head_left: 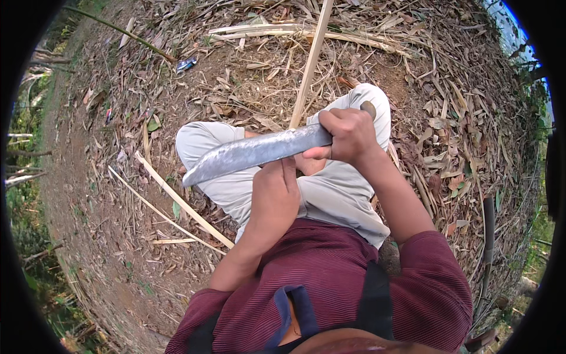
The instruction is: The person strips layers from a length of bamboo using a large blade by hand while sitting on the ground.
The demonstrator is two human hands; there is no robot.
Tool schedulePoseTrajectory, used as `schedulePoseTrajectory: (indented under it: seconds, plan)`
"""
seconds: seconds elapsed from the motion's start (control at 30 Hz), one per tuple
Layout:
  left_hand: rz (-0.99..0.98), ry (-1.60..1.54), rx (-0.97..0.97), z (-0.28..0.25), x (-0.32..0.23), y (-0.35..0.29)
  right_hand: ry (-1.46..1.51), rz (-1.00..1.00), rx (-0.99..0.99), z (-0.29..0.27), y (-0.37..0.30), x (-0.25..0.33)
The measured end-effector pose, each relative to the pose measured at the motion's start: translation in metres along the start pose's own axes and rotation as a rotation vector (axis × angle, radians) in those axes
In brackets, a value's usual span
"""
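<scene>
A machete with a broad, scuffed grey blade lies crosswise above my lap, its tip toward the left. My right hand is closed round its handle, whose brown end pokes out past the fist. From the blade's upper edge a long pale bamboo strip runs away from me over the ground. My left hand pinches just under the blade, in line with that strip. The blade covers the part of the strip between them, and the fingers hide its near end.
I sit cross-legged in light trousers on ground strewn with dry leaves. Loose pale strips lie at my left, and more split lengths lie ahead. A small blue wrapper and a thin green stem are at the far left.
</scene>
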State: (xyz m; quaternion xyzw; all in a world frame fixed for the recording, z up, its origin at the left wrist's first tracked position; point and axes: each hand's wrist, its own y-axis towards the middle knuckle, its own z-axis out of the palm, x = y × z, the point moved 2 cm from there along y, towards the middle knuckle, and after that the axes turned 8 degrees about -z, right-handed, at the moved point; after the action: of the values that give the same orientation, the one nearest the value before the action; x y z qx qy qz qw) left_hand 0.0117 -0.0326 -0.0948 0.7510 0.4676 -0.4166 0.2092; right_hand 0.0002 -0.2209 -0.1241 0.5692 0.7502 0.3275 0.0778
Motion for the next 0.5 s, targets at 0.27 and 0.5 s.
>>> schedulePoseTrajectory:
  seconds: [0.27,0.5]
  plan:
    - [-0.206,-0.094,0.107,-0.008,0.001,-0.004,-0.203,0.168,0.187,-0.013,-0.028,-0.046]
    - [-0.586,-0.444,0.392,-0.017,0.041,-0.033,0.180,1.368,-0.201,-0.087,-0.105,-0.186]
